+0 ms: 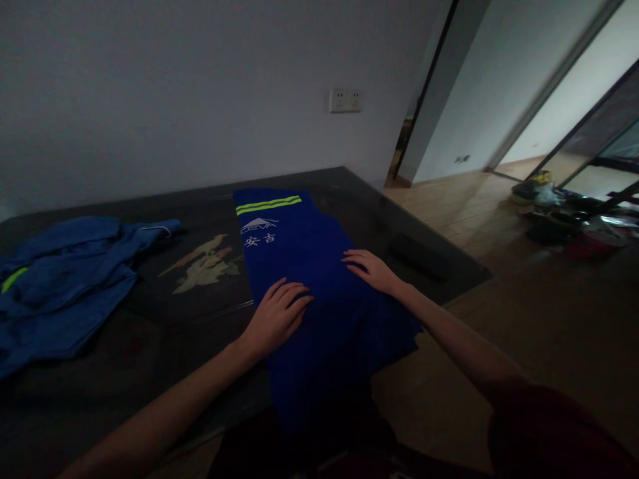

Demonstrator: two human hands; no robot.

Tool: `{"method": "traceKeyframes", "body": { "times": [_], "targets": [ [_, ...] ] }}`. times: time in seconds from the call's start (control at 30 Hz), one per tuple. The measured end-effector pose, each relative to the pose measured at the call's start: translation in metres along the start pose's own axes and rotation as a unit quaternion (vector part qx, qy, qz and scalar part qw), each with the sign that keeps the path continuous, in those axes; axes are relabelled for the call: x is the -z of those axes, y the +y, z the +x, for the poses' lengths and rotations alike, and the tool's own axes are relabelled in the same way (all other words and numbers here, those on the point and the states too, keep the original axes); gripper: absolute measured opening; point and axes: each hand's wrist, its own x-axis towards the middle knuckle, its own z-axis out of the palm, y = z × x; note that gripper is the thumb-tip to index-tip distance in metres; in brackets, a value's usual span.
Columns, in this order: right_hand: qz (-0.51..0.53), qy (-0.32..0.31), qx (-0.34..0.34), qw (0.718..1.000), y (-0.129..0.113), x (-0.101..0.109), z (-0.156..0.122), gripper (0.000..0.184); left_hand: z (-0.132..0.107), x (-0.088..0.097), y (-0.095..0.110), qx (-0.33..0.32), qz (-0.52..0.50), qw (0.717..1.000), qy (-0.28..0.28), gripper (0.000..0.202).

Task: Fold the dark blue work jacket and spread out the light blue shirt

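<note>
A bright blue work shirt [304, 246], folded lengthwise, lies over the dark table with its lower end hanging past the near edge. Yellow-green stripes and white lettering show at its far end. My left hand [282, 309] rests on the left part of the cloth, fingers stretched out. On the right side of the shirt lies my right hand [372, 269], its fingers also extended and pointing left. Neither hand grips the fabric.
Another blue garment [64, 279] lies crumpled on the dark table [210, 319] at left. A dark flat object [418, 256] sits near the table's right side. A white wall with a double socket [347, 100] stands behind. Assorted items [564, 213] lie on the floor at far right.
</note>
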Motion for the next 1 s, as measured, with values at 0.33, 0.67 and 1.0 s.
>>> {"method": "traceKeyframes", "body": {
  "times": [0.33, 0.67, 1.0],
  "targets": [
    [0.188, -0.083, -0.183, 0.961, -0.052, 0.078, -0.106, 0.027, -0.04, 0.018, 0.093, -0.035, -0.071, 0.995, -0.062, 0.024],
    [0.155, -0.095, -0.128, 0.975, -0.052, 0.079, -0.144, 0.043, 0.051, -0.03, 0.165, -0.038, -0.015, 0.998, -0.057, 0.039],
    [0.017, 0.031, -0.056, 0.998, -0.041, 0.044, -0.162, 0.042, 0.063, -0.028, 0.138, 0.076, -0.243, 0.957, -0.137, 0.029]
  ]
}}
